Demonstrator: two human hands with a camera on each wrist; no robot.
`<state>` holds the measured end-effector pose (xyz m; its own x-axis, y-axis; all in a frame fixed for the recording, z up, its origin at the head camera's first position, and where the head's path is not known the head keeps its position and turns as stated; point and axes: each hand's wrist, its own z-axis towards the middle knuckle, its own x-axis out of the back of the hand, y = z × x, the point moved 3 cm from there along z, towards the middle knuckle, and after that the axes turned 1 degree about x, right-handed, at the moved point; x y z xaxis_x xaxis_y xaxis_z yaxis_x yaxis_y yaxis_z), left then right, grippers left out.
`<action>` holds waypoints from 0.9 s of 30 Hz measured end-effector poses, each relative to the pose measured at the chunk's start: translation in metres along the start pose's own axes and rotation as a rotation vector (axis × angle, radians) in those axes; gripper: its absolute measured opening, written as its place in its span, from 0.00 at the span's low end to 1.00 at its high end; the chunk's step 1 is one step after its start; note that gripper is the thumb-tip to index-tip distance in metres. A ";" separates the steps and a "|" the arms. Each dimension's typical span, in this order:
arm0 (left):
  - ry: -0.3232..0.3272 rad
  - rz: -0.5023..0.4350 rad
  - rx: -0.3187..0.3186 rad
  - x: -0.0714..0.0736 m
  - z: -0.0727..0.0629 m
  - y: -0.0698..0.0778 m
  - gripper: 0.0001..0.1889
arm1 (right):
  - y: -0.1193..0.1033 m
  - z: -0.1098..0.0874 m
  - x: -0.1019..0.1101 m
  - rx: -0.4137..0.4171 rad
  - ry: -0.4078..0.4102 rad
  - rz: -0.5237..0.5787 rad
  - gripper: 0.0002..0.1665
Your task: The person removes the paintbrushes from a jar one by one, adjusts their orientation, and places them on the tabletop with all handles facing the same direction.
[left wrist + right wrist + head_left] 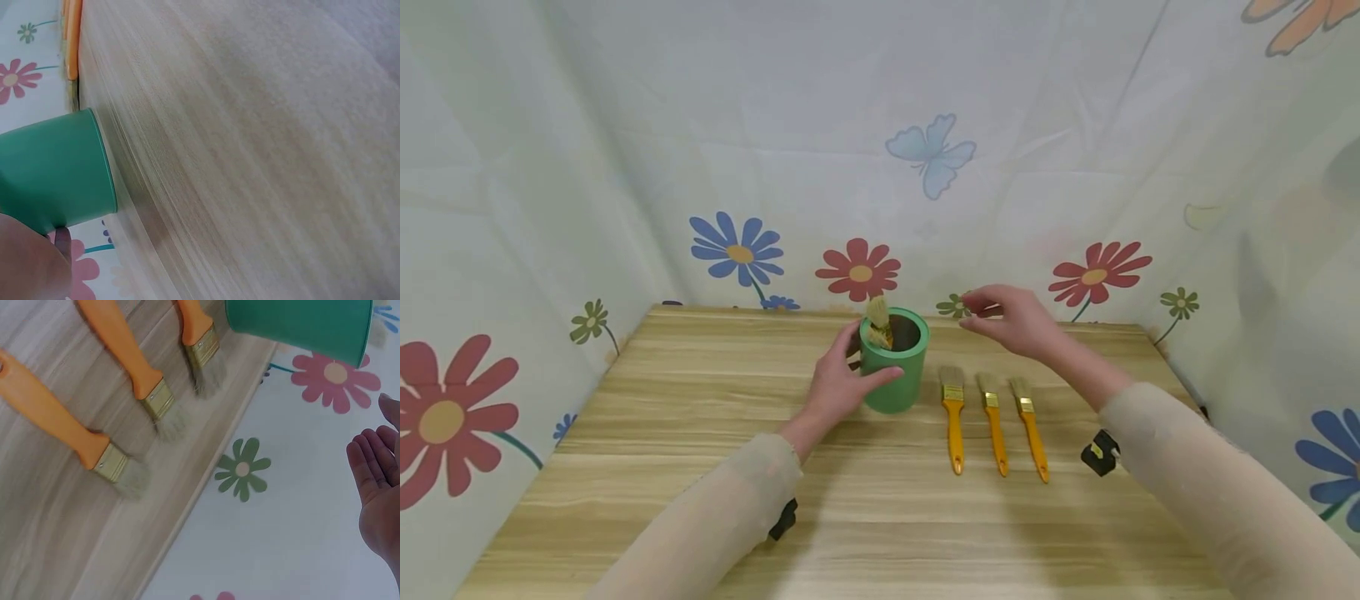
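Observation:
My left hand holds a green can that stands upright on the table, thumb across its front and fingers round its left side. Bristle ends of paintbrushes stick up inside the can at its left; their handles are hidden. Just right of the can lie three flat paintbrushes with orange handles: a wider one, a middle one and a right one, bristles pointing away from me. Above their bristles my right hand hovers, fingers loosely bent and nothing in them.
The wood-grain table ends at a straight back edge. Behind it and along the sides hangs a white curtain printed with flowers and butterflies. A small black device sits by the right sleeve.

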<state>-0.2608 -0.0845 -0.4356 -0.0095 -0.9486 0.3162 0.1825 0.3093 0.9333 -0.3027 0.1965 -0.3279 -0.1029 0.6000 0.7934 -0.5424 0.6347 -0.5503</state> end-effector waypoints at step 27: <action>0.004 -0.003 -0.014 0.001 -0.002 0.002 0.47 | -0.049 0.047 -0.031 0.158 -0.086 -0.022 0.33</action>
<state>-0.2584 -0.0851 -0.4338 -0.0059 -0.9497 0.3131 0.1966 0.3059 0.9315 -0.3122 0.1238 -0.3134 -0.1568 0.5385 0.8279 -0.6686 0.5591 -0.4903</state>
